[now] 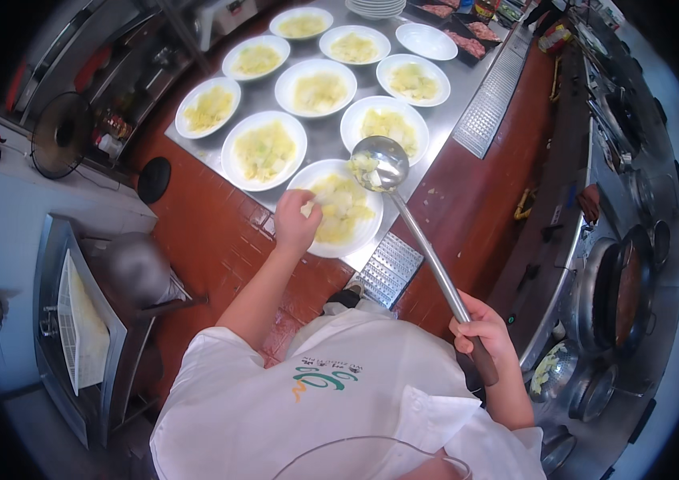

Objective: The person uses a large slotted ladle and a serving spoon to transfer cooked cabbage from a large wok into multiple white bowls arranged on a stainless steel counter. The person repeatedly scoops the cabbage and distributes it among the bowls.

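My right hand (483, 330) grips the handle of a long steel ladle (427, 248) near its dark end. The ladle's bowl tilts over the gap between two plates, with some pale cabbage pieces (366, 170) in it. At the left edge of the nearest white plate (325, 249), my left hand (298, 222) is closed in a pinch on a small pale piece that looks like cabbage. Yellow-green chopped cabbage (343, 210) covers that plate's middle. Just beyond, two more plates of cabbage (263, 150) (388, 128) stand left and right.
Several more filled plates (315, 88) cover the steel table, with one bare plate (427, 42) and a plate stack (375, 8) at the far end. Trays of raw meat (467, 42) lie beyond. Along the right runs a stove line with woks (631, 288) and a cabbage-filled strainer (554, 373).
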`<state>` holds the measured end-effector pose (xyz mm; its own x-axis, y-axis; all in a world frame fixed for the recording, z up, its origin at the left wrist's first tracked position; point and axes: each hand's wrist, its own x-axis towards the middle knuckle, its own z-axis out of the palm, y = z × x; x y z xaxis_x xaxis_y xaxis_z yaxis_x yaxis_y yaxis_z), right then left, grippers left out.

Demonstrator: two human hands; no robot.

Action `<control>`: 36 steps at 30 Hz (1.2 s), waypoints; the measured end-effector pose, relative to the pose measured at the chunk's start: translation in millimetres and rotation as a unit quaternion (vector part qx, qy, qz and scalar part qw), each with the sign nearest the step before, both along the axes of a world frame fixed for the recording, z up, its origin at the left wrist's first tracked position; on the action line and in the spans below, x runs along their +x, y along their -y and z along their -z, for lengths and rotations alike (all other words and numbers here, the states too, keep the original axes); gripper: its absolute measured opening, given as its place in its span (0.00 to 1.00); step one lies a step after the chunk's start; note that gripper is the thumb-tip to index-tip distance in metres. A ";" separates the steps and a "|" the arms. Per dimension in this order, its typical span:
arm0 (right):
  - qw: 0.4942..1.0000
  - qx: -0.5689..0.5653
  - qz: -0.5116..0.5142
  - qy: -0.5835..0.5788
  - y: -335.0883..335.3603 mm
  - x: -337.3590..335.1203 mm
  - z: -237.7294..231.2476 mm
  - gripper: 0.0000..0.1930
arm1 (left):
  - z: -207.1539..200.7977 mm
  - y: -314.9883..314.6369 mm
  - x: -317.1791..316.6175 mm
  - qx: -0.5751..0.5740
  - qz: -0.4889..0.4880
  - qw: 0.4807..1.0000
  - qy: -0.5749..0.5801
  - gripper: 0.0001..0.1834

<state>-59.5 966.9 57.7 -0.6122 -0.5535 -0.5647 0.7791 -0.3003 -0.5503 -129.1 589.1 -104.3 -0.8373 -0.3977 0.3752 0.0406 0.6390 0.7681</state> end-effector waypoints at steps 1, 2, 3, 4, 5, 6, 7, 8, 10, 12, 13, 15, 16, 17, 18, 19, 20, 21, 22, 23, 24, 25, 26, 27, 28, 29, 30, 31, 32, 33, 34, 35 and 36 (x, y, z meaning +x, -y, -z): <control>0.999 -0.025 0.022 0.015 -3.5 3.2 -0.2 0.36 | -0.9 3.1 -1.7 0.010 0.006 1.000 0.008 0.11; 0.998 -0.054 0.034 0.021 -8.0 5.1 0.0 0.36 | -1.2 6.6 -4.7 0.020 0.013 1.000 0.016 0.11; 0.995 -0.084 0.047 0.026 -13.5 6.7 0.4 0.36 | -0.9 10.0 -8.4 0.031 0.021 0.999 0.024 0.11; 0.991 -0.113 0.062 0.034 -19.9 10.4 1.4 0.36 | 0.2 11.4 -10.0 0.033 0.025 0.999 0.035 0.11; 0.987 -0.139 0.080 0.026 -26.0 13.5 2.8 0.37 | 0.0 14.4 -13.8 0.044 0.029 0.998 0.044 0.11; 0.981 -0.165 0.099 0.018 -32.1 16.8 4.6 0.37 | -1.2 17.2 -18.7 0.055 0.033 0.996 0.053 0.11; 0.974 -0.186 0.126 0.012 -39.7 26.3 4.9 0.37 | -3.3 14.4 -23.2 0.070 0.046 0.994 0.068 0.11; 0.969 -0.187 0.159 -0.008 -47.0 35.0 6.8 0.38 | -12.7 11.5 -29.3 0.073 0.053 0.993 0.078 0.12; 0.959 -0.171 0.221 -0.050 -63.0 56.6 10.6 0.39 | -12.8 1.6 -50.7 0.079 0.089 0.991 0.065 0.12; 0.947 -0.145 0.273 -0.089 -74.4 74.2 2.0 0.41 | -16.3 -17.2 -81.4 0.035 0.113 0.992 0.045 0.13; 0.939 -0.118 0.310 -0.092 -81.1 84.0 -0.9 0.41 | -19.2 -28.7 -103.1 0.018 0.125 0.991 0.033 0.13; 0.922 -0.096 0.360 -0.105 -87.1 95.7 -9.9 0.42 | 13.2 -15.3 -157.6 -0.070 0.119 0.990 0.013 0.11; 0.912 -0.060 0.398 -0.080 -88.0 103.8 -21.9 0.41 | 25.3 -4.1 -182.7 -0.183 0.137 0.971 0.065 0.13; 0.896 -0.025 0.441 -0.051 -88.3 110.1 -37.3 0.41 | 41.7 8.9 -210.8 -0.193 0.148 0.960 0.136 0.19; 0.883 -0.025 0.464 -0.066 -96.1 122.1 -33.2 0.40 | 25.5 -16.7 -217.9 -0.308 0.148 0.933 0.113 0.29; 0.879 -0.028 0.469 -0.082 -105.5 134.5 -27.9 0.40 | 18.5 -38.4 -222.2 -0.328 0.111 0.929 0.127 0.38; 0.859 -0.031 0.501 -0.097 -112.2 149.7 -23.0 0.40 | 3.2 -70.2 -223.6 -0.331 0.132 0.928 0.107 0.38; 0.846 -0.039 0.520 -0.113 -118.5 162.6 -19.1 0.40 | 5.3 -91.5 -229.2 -0.330 0.200 0.919 0.086 0.38; 0.829 -0.018 0.545 -0.125 -132.2 172.7 -13.9 0.41 | 23.0 -133.3 -230.8 -0.352 0.249 0.902 0.035 0.35; 0.808 0.058 0.573 -0.127 -130.8 192.4 -7.0 0.41 | 20.0 -173.2 -207.8 -0.302 0.315 0.899 0.032 0.33; 0.782 0.136 0.596 -0.124 -130.9 209.6 -1.4 0.41 | 17.1 -215.1 -184.3 -0.245 0.384 0.890 0.034 0.30; 0.754 0.211 0.611 -0.118 -137.3 224.1 6.4 0.41 | 1.0 -279.9 -144.7 -0.110 0.463 0.874 0.095 0.28; 0.728 0.279 0.615 -0.117 -142.5 241.0 23.2 0.41 | 0.6 -328.0 -109.8 -0.073 0.545 0.827 0.119 0.26; 0.708 0.355 0.606 -0.073 -148.9 253.8 35.8 0.41 | -12.4 -376.3 -62.3 0.080 0.576 0.765 0.276 0.24; 0.683 0.430 0.589 -0.027 -156.7 258.6 41.1 0.41 | 23.9 -409.4 -51.1 0.077 0.637 0.713 0.284 0.26; 0.648 0.502 0.572 0.031 -166.5 269.3 47.3 0.41 | 27.3 -448.5 -17.2 0.095 0.655 0.657 0.361 0.26; 0.631 0.540 0.555 0.045 -173.9 276.7 53.3 0.42 | 20.5 -481.7 16.2 0.110 0.644 0.631 0.419 0.25; 0.613 0.578 0.535 0.064 -185.4 285.3 59.1 0.42 | 13.1 -513.4 50.1 0.120 0.629 0.600 0.479 0.24; 0.613 0.585 0.527 0.056 -198.2 294.3 67.5 0.42 | 10.8 -539.7 74.7 0.140 0.619 0.552 0.541 0.23; 0.618 0.590 0.518 0.048 -209.7 303.3 78.4 0.42 | 11.5 -561.0 91.6 0.152 0.601 0.504 0.601 0.21; 0.607 0.629 0.481 0.059 -221.2 313.4 90.0 0.42 | 13.8 -579.8 104.0 0.159 0.574 0.460 0.659 0.20; 0.599 0.665 0.441 0.065 -231.7 325.0 95.4 0.41 | 27.7 -598.6 108.7 0.160 0.556 0.415 0.702 0.19; 0.587 0.710 0.380 0.081 -234.8 330.1 92.2 0.39 | 50.7 -610.6 101.0 0.163 0.533 0.372 0.743 0.19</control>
